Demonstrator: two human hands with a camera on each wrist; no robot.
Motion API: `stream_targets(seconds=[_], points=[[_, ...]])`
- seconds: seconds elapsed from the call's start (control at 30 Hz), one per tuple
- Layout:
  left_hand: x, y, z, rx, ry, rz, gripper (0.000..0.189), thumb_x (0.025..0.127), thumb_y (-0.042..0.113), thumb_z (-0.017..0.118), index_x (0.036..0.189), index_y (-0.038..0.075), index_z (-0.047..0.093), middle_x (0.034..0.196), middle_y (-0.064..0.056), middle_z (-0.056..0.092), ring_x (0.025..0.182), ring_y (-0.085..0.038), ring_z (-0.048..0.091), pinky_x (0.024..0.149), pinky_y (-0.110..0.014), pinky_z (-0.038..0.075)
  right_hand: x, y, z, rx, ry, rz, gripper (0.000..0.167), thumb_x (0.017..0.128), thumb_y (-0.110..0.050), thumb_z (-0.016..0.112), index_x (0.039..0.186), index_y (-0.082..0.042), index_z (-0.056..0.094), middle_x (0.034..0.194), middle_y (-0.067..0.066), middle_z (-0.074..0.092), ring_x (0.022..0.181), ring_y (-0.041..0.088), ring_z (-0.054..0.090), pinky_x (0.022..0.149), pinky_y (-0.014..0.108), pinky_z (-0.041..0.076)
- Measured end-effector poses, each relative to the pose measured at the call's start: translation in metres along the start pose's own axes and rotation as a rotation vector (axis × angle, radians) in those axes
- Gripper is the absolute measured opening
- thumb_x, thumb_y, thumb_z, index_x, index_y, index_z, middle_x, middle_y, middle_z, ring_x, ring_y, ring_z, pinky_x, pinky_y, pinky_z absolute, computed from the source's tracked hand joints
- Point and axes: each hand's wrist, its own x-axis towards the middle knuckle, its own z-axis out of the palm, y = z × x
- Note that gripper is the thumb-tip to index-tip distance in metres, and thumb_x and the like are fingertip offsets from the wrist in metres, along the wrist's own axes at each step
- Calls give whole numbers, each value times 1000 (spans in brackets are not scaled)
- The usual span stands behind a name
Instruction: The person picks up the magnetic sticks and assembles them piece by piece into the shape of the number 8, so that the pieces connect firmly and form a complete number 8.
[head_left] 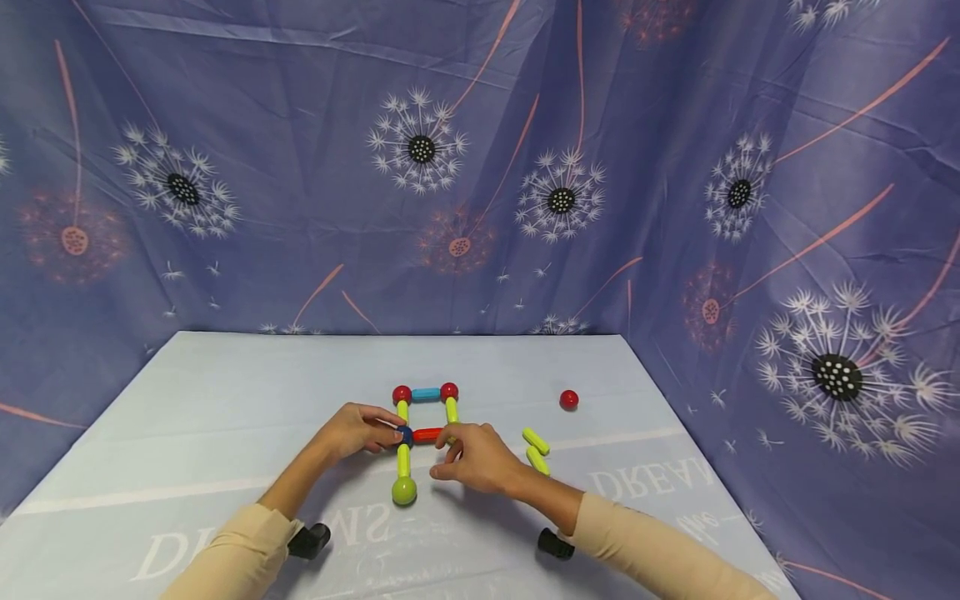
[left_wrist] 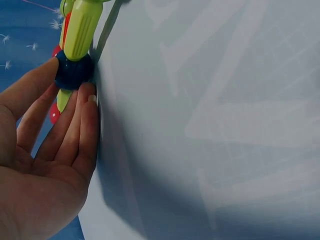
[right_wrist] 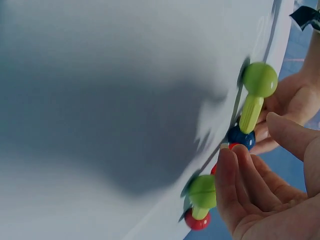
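My left hand (head_left: 363, 431) pinches a dark blue ball (left_wrist: 75, 70) between thumb and fingers. The ball is a joint in a ball-and-rod frame lying on the table. From it a red rod (head_left: 427, 435) runs right, and a yellow-green rod (head_left: 404, 461) runs toward me to a green ball (head_left: 404, 491). Two red balls, joined by a light blue rod (head_left: 426, 394), form the far side. My right hand (head_left: 480, 460) hovers by the red rod's right end, thumb apart from loosely bent fingers, holding nothing. A second green ball (right_wrist: 202, 191) shows beside it in the right wrist view.
Two loose yellow-green rods lie right of my right hand, the farther rod (head_left: 536, 441) close to the nearer one (head_left: 537, 461). Beyond them sits a loose red ball (head_left: 569, 400). A patterned purple cloth (head_left: 315, 167) hangs behind and beside the pale table (head_left: 247, 383).
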Motion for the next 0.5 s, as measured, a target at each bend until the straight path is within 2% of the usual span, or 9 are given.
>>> stream_targets(seconds=[0.1, 0.33, 0.5], points=[[-2, 2, 1, 5, 12, 4, 29, 85, 17, 82, 112, 5, 77, 99, -8, 78, 83, -19, 71, 75, -35, 59, 0, 5, -5, 14, 15, 16, 37, 83, -32, 84, 111, -12, 71, 80, -11, 71, 79, 8, 60, 66, 27, 49], [-1, 2, 3, 14, 56, 4, 28, 85, 16, 82, 111, 6, 77, 97, -8, 78, 78, -19, 70, 72, -33, 58, -1, 18, -14, 9, 58, 26, 35, 83, -31, 84, 110, -13, 72, 81, -9, 72, 75, 10, 61, 64, 27, 49], [4, 3, 2, 35, 63, 4, 28, 85, 18, 82, 110, 6, 78, 96, -7, 78, 77, -19, 71, 70, -33, 58, -4, 27, -21, 13, 79, 24, 35, 83, -31, 84, 110, -12, 72, 82, -6, 73, 71, 10, 62, 62, 28, 50]])
